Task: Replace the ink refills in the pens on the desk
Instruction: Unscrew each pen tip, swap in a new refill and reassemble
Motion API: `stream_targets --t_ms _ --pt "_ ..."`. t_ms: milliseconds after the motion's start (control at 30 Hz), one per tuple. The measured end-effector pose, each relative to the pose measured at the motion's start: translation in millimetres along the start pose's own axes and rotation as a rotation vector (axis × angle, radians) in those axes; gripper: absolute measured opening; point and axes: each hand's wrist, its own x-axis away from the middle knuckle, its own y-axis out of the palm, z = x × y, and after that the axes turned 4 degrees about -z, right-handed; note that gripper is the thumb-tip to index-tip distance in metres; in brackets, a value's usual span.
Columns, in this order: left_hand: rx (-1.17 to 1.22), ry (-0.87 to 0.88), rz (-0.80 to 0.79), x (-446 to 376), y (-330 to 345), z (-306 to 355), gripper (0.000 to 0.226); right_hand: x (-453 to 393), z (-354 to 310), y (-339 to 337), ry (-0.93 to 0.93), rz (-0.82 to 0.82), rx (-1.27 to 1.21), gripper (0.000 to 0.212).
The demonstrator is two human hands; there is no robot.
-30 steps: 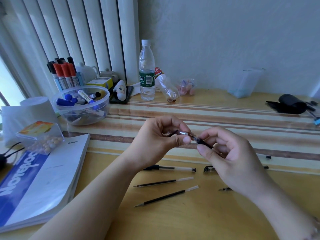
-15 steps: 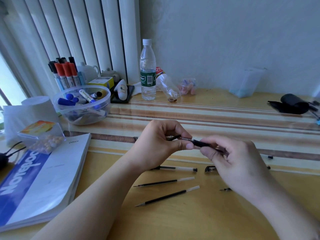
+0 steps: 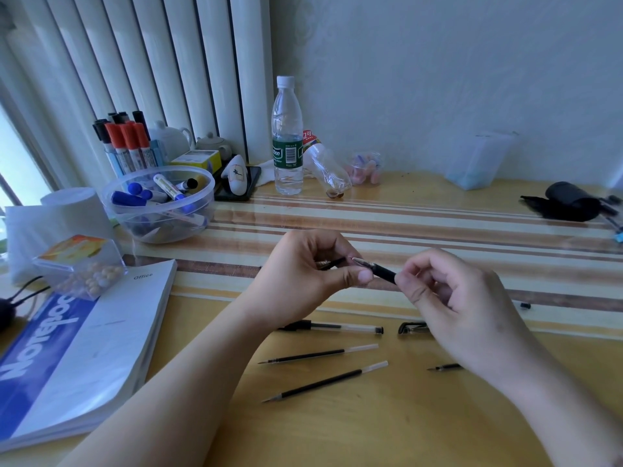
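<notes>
- Fingers (image 3: 409, 285) of the right hand (image 3: 462, 308) pinch the pen (image 3: 382, 272); the left hand (image 3: 303, 278) grips a small dark part (image 3: 332, 263).
- Tip just pulled clear above the desk (image 3: 404, 416), so the pen's apart.
- Spare refills (image 3: 323, 353) wait below.

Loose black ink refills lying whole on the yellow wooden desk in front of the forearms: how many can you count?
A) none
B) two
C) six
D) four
B: two loose black ink refills with clear ends, one above the other, lie whole on the yellow wooden desk, below the clear-barrelled pen; a third tip only peeks from under the right hand.
</notes>
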Motion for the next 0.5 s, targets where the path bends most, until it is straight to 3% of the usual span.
stream_targets --t_ms 200,333,500 --pt "-0.093 -0.025 -0.087 3.0 -3.5 2.7 0.033 1.8 -4.8 -1.4 -0.029 0.029 0.085 0.014" --pt "-0.25 -0.031 -0.205 2.6 -5.7 0.5 0.022 2.0 -2.6 -2.8 -0.04 0.031 0.234 0.013" --pt "-0.392 0.075 -0.179 4.1 -2.3 -4.6 0.019 3.4 1.1 -2.3 -0.016 -0.015 0.331 0.012"
